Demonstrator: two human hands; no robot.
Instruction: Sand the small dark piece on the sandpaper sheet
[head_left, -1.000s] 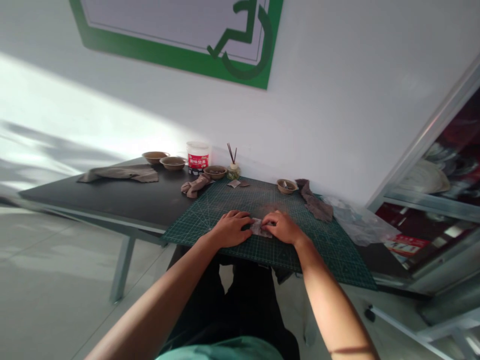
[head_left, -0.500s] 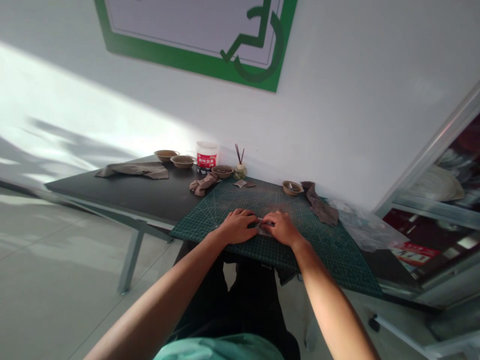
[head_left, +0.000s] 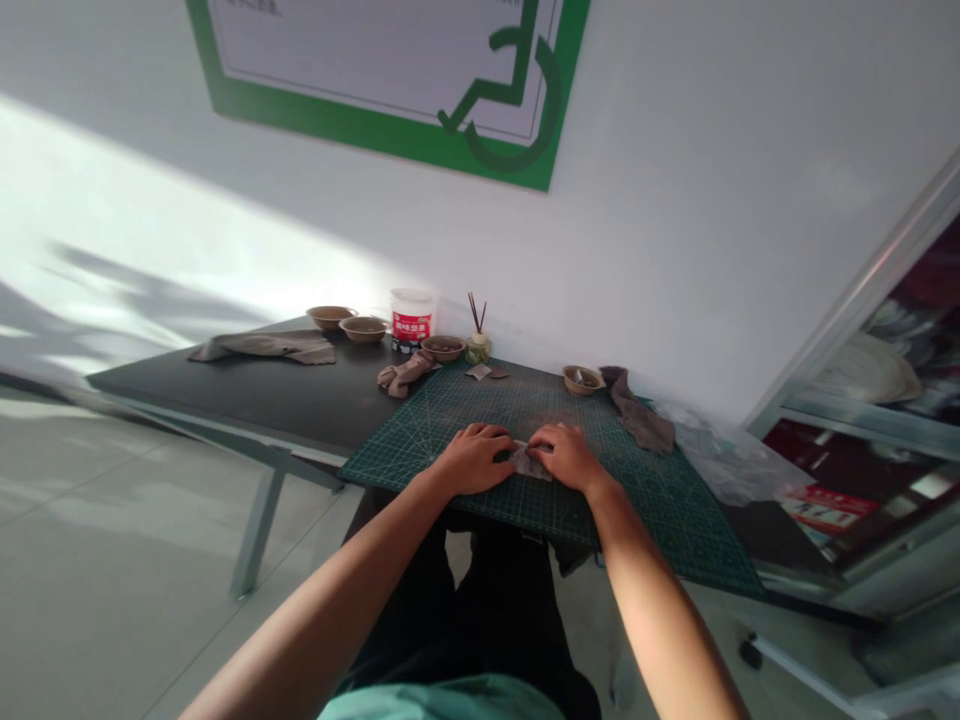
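Note:
A small greyish piece point(head_left: 531, 464), perhaps cloth or paper, lies on the green cutting mat point(head_left: 480, 405) near its front edge. My left hand point(head_left: 477, 460) has its thumb and fingers curled at the left side of the piece. From the right, my right hand point(head_left: 567, 456) pinches the upper part of the same piece. Both hands rest low over the mat, a small gap between them. Parts of the piece are hidden under the fingers.
Bowls point(head_left: 364, 329) and a white tub point(head_left: 412, 318) stand at the back left. A reed bottle point(head_left: 478, 347), another bowl point(head_left: 583, 379) and a brown cloth point(head_left: 643, 420) lie along the wall side. Clear plastic point(head_left: 727, 460) is at right.
My right hand has shifted slightly right, and more of the greyish piece shows between the hands. The view has tilted a little.

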